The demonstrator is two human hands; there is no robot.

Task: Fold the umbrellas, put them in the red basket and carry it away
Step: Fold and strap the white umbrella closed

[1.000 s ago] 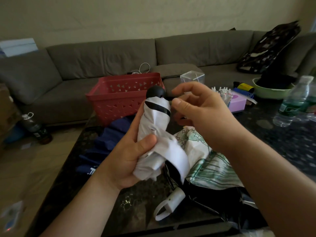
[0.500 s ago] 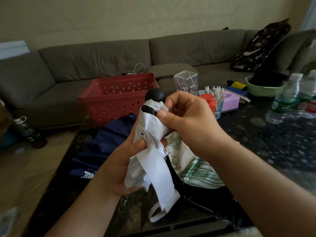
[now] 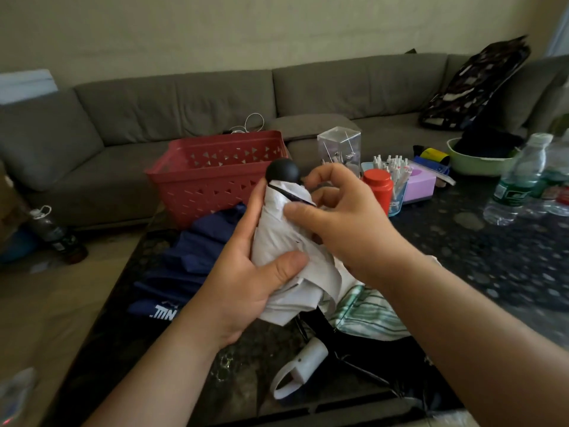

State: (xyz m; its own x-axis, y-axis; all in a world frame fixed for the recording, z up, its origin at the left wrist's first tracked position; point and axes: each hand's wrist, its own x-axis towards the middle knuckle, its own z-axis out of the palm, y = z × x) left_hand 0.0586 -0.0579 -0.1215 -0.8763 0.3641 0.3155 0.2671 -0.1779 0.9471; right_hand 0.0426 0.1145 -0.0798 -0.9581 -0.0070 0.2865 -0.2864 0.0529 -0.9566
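My left hand grips a folded white umbrella upright above the table, its round black cap on top. At the umbrella's upper part my right hand pinches the white cloth near the dark strap. The red basket stands behind, at the table's far edge, with nothing visible inside. A dark blue umbrella lies on the table in front of the basket. Under my right forearm lies a green-striped white umbrella, unfolded, with a white handle and loop in front of it.
The dark speckled table carries a red-lidded jar, a cup of pens, a clear box, a pink box, a green bowl and water bottles. A grey sofa runs behind. A dark bottle stands on the floor at left.
My right hand came down onto the umbrella's top and wrapped the loose white flap around it. The flap that hung down now lies against the bundle in my left hand.
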